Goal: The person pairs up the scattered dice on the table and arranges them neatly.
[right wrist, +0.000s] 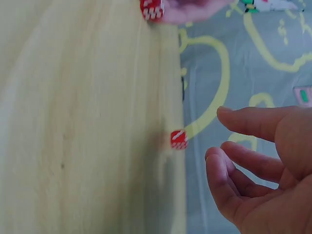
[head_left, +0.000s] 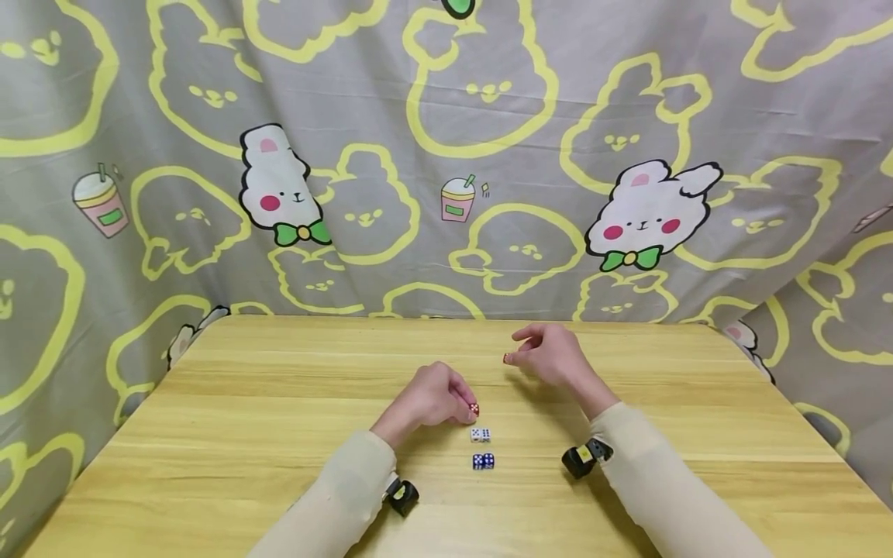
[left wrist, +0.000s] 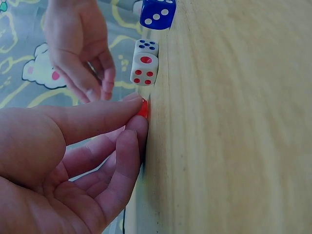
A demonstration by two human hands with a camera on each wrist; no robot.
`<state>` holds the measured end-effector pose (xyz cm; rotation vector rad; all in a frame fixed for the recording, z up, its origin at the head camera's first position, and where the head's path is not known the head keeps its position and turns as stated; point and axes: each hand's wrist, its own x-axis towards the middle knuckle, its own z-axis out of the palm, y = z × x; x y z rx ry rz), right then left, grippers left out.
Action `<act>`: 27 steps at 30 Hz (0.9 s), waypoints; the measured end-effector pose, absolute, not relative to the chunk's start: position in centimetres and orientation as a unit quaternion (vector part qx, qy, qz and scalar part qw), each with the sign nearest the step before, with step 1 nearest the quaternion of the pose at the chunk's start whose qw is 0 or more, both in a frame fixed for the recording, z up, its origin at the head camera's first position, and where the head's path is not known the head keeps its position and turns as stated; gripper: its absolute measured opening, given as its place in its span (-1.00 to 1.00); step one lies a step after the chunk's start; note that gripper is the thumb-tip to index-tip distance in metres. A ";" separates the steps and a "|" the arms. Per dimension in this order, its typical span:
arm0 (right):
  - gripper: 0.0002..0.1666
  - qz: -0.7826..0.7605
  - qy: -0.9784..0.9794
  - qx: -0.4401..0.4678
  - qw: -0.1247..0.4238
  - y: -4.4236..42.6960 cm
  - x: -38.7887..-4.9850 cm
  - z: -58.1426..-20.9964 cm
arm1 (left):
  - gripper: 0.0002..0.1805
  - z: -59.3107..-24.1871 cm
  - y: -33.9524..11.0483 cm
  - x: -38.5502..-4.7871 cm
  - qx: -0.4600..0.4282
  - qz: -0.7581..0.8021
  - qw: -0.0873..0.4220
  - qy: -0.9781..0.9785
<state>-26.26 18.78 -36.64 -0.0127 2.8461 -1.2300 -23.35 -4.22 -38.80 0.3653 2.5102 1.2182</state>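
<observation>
My left hand [head_left: 432, 395] pinches a red die [head_left: 474, 408] with white pips between thumb and fingertips, at the table surface. In the left wrist view only a sliver of this red die [left wrist: 143, 108] shows between the fingers. Farther back and to the right, my right hand [head_left: 551, 355] hovers beside a second red die [head_left: 506, 358]. The right wrist view shows that red die [right wrist: 178, 139] on the table, apart from the parted thumb and fingers. Two white dice [head_left: 480, 435] sit side by side nearer me than the left hand.
Closer to me, two blue dice [head_left: 483, 461] stand together, in line with the white pair. All the dice are on a light wooden table [head_left: 279, 387]. A patterned grey curtain [head_left: 391, 116] hangs behind its far edge.
</observation>
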 end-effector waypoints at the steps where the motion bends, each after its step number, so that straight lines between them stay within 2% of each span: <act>1: -0.42 -0.396 0.918 0.002 0.024 18.9 -26.5 -36.7 | -0.84 -38.8 -4.2 -23.4 0.129 0.428 0.163 0.880; 8: -0.42 -0.383 0.923 0.012 0.037 19.4 -27.9 -37.8 | -0.83 -38.6 -4.1 -23.2 0.124 0.429 0.165 0.880; 17: -0.65 -0.386 0.921 0.012 0.055 19.4 -28.7 -39.0 | -0.84 -38.7 -4.2 -23.2 0.123 0.433 0.170 0.877; 27: -0.78 -0.372 0.927 0.004 0.044 19.5 -29.1 -39.4 | -0.84 -38.7 -4.2 -23.3 0.131 0.430 0.167 0.878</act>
